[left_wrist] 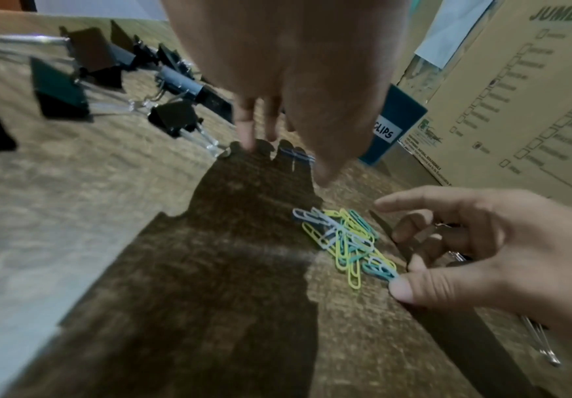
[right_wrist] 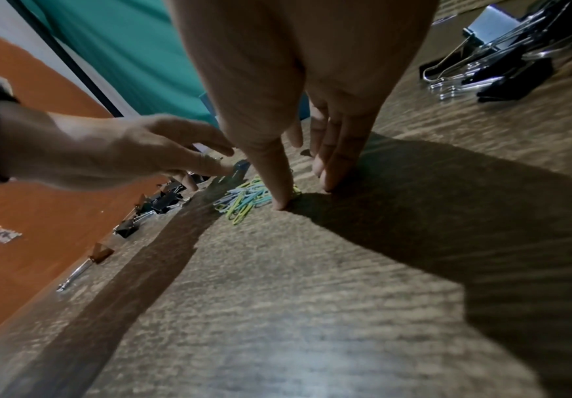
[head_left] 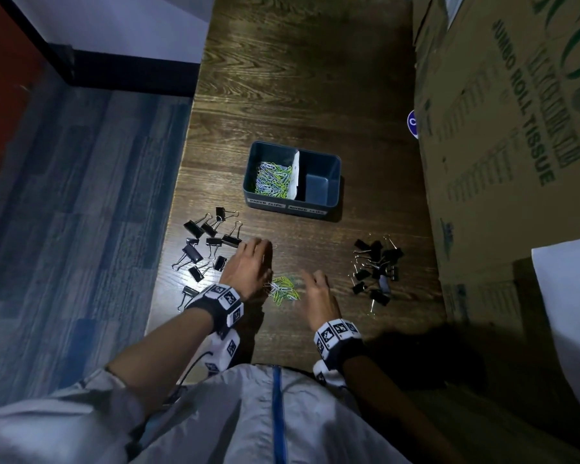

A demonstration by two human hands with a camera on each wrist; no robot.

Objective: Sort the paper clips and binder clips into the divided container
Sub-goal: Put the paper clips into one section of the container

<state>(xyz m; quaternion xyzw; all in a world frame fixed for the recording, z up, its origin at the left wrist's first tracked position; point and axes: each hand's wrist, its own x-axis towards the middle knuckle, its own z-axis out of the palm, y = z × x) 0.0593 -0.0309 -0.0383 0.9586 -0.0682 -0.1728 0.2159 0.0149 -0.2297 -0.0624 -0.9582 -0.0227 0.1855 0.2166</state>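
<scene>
The dark divided container (head_left: 332, 204) stands mid-table; its left compartment holds coloured paper clips (head_left: 273, 180), its right one is bare. A small heap of green, yellow and blue paper clips (head_left: 283, 289) lies between my hands. My left hand (head_left: 253, 259) has straight fingers touching the table beside a lone paper clip (left_wrist: 298, 156). My right hand (head_left: 317, 291) rests its thumb and straight fingers (right_wrist: 328, 172) on the table at the heap's (right_wrist: 243, 200) right edge, holding nothing. Black binder clips lie in a left pile (head_left: 208, 246) and a right pile (head_left: 377, 272).
A tall cardboard box (head_left: 503, 145) walls off the table's right side, close to the right binder clips. The table's left edge (head_left: 169, 236) runs just beyond the left pile, with blue floor below. A white sheet (head_left: 570, 296) sits at far right.
</scene>
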